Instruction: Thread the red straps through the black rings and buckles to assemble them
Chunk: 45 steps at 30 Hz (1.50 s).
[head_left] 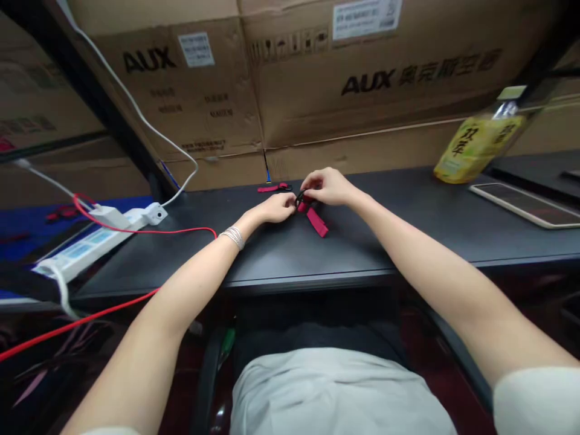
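Both hands meet at the middle of the dark desktop, over a short red fabric strap [317, 222] with a black loop [299, 197] at its upper end. My left hand [275, 208] is closed at the loop's left side, fingertips against it. From the right, my right hand [331, 186] pinches the black loop between thumb and fingers. The strap's free end hangs toward me and lies over the desk. Just behind my left hand rests another red strap with a black part [274, 188]. The fingers hide some of the loop.
AUX cardboard boxes [308, 103] stand along the back of the desk [353, 257]. At left are a white power strip [95, 241] and a red cable [190, 230] passing by my left forearm. A yellow-labelled bottle [480, 142] and a phone [528, 204] are at right.
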Available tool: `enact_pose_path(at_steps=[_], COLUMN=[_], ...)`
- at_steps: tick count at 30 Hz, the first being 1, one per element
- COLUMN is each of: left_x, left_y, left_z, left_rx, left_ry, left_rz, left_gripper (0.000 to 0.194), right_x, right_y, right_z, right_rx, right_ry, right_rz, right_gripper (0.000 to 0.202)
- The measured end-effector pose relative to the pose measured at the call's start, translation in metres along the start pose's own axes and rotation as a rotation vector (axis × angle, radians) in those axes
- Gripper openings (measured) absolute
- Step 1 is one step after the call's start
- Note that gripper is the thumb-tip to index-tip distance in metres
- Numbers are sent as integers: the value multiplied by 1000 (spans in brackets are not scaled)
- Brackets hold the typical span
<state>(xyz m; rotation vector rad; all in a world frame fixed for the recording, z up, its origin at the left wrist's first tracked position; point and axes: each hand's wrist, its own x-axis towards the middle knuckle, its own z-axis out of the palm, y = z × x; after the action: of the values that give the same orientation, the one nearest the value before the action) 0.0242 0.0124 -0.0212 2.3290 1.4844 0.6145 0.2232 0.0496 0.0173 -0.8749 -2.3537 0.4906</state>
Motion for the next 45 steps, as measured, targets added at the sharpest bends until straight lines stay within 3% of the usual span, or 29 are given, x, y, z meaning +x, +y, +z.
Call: enact_pose_path(at_steps=[10,19,30,35,39,45], left_x=[0,0,-1,-1,0,0], left_y=[1,-1,1,1,1,1], left_z=[-1,1,-1,-1,-1,0], left_rx=[28,19,20,20,29,12], left_ry=[-10,-7,-21,-11,-12,-2], left_rz=[-34,-25,4,-4,-14,-15], left_gripper=[16,16,12,10,6,10], right_x=[-1,1,3,6,6,0], right_y=[3,17,31,32,24,10], right_z=[9,0,7,7,5,0], right_rx=[23,-140,-155,-192,-258,-113], right_ry=[-155,-360,-350,-313,-265,-210], right_rz=[13,88,66,21,50,173], right_gripper=[22,43,38,20,39,41])
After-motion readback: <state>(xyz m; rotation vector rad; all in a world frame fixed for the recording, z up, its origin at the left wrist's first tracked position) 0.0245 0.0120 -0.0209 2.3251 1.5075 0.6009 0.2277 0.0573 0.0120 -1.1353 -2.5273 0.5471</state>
